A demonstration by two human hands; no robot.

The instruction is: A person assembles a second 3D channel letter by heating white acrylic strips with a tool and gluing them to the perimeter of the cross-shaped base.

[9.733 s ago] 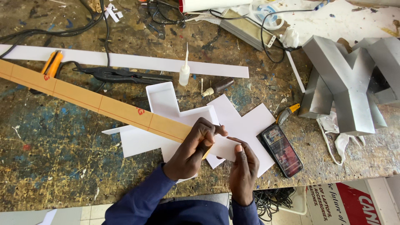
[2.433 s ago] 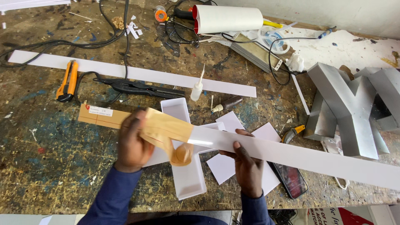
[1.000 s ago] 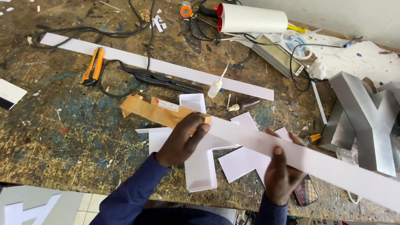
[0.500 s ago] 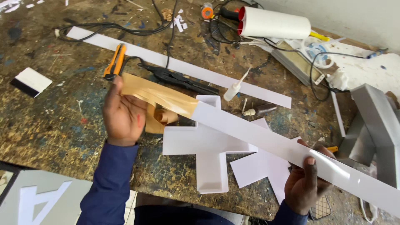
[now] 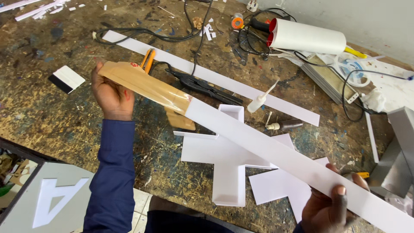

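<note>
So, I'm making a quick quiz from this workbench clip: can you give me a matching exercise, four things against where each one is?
Things:
1. long white strip
2. white roll
3. glue bottle
4. cross-shaped white piece

Places:
a. lying flat on the bench under the raised strip
b. held up between the left hand and right hand
c. standing by the flat strip on the bench
d. lying at the far side, near the wall

Pairs: 1-b, 2-d, 3-c, 4-a
</note>
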